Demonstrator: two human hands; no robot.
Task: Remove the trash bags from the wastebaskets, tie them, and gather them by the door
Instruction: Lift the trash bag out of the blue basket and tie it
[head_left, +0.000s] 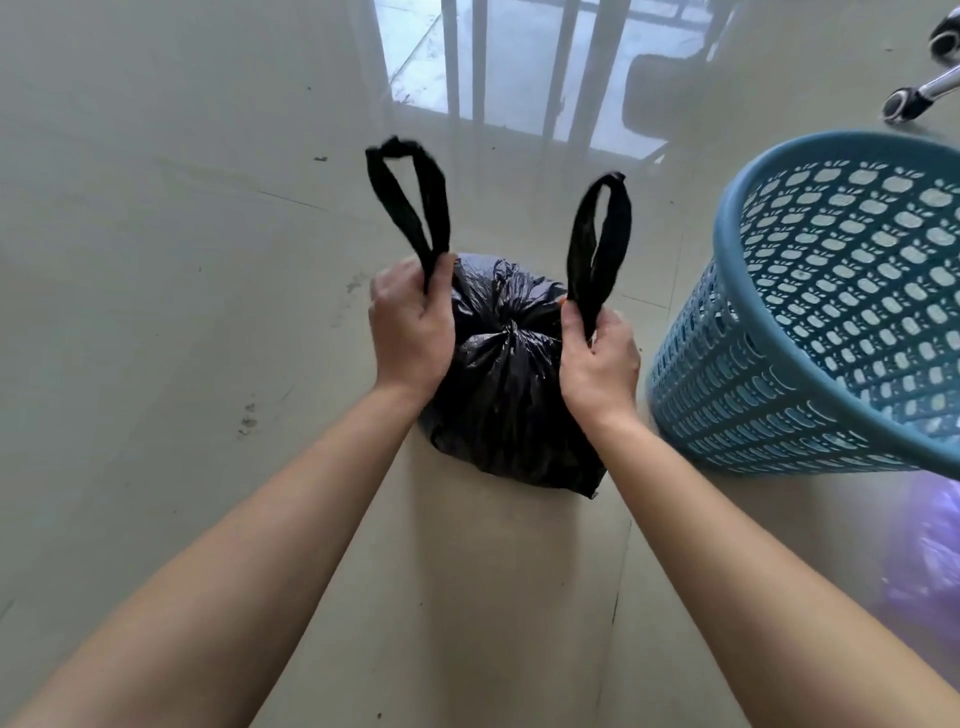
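- The floor (156, 260) on the left is bare pale tile, glossy, with a few dark scuffs and specks; that whole side lies open.
- The left hand (410, 325) is closed round the base of the left handle loop (408, 200), thumb and fingers pinched on it, and the loop stands up above the fist.
- Between the two hands sits the black trash bag (506, 384), resting on the floor, its neck gathered into a tight pucker at the top; it is full and rounded.
- The right hand (600, 364) is likewise closed on the base of the right handle loop (597, 244), which rises upright and apart from the left one.
- Beyond the bag the floor runs clear to a bright reflection of window bars (498, 62) at the far edge of the view.
- Just right of the bag, close by the right wrist, stands a blue lattice wastebasket (810, 332), tilted in this wide view, its rim toward the camera; it crowds that side.
- Below the basket, at the right edge, a blurred purple bag (930, 561) shows.
- In the far right corner, chair castors (906, 106) on a chrome leg rest on the floor, well apart from the bag.
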